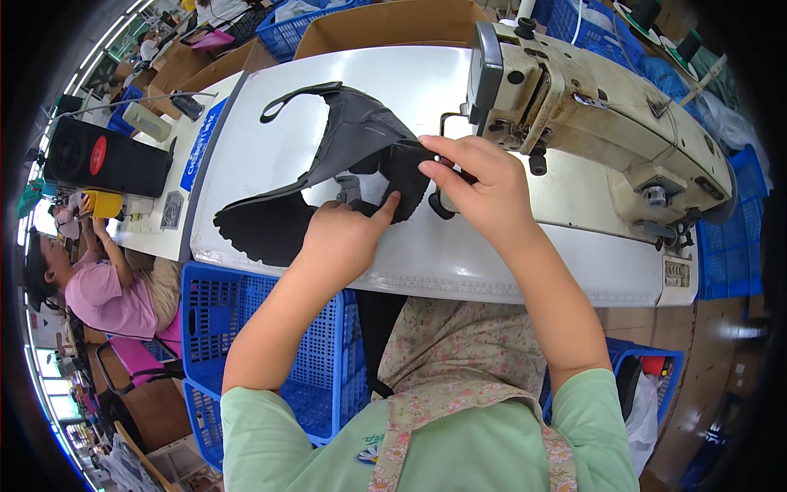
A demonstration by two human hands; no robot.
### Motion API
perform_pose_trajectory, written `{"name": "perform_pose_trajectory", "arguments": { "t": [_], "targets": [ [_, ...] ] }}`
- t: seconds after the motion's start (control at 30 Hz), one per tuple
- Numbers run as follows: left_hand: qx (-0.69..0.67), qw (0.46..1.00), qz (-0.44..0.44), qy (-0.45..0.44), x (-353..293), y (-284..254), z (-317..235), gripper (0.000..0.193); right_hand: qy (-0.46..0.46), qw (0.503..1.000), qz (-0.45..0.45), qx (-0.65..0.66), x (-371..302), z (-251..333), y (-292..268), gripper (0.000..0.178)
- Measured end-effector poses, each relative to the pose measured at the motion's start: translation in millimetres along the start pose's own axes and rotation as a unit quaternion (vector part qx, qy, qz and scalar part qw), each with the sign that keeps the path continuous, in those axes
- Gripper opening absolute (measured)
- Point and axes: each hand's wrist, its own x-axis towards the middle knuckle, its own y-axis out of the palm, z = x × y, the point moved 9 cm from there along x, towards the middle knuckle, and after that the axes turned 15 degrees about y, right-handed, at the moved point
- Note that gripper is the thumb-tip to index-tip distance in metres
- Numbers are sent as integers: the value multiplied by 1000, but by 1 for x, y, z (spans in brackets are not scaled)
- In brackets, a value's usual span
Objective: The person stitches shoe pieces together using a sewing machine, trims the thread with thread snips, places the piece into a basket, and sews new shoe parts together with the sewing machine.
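1 curved black piece (352, 131) (wavy edge, matte), right hand (479, 184) pinching its corner, left hand (346, 238) spread on it, glossy tabletop (246, 156)

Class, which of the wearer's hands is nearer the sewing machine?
The right hand, just beside the sewing machine; the left hand, touching the black piece, is farther away.

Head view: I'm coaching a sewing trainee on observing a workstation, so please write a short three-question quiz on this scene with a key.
1. True or false: the left hand touches the black piece.
2. Which is nearer the sewing machine? A) left hand; B) right hand; C) both equally near.
3. Fill in the colour: the plastic baskets below the front edge of the table are ____.

Key: 1 true; 2 B; 3 blue.
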Motion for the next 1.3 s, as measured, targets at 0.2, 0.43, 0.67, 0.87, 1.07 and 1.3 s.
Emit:
{"name": "perform_pose_trajectory", "arguments": {
  "t": [0.2, 0.43, 0.67, 0.87, 1.07, 1.3],
  "targets": [
    [1, 994, -77, -75, -44, -3, 1, 59, 92, 993, 24, 71, -30, -2, 10, 35],
    [17, 876, -371, -307, -205, -36, -40, 31, 271, 960, -16, 68, -91, -130, 7, 35],
    [-54, 791, -266, -548, -319, 66, -88, 15, 285, 957, 23, 40, -74, -114, 17, 35],
    [-262, 615, -193, -718, -423, 108, -116, 29, 258, 965, 42, -16, -66, -115, 26, 38],
    [113, 422, 24, -899, -665, 105, -256, 67, 239, 969, 34, -58, -63, -110, 18, 39],
    [-97, 145, 16, -985, -777, 194, -462, 52, 255, 965, 51, -2, -57, -126, 35, 36]
  ]
}}
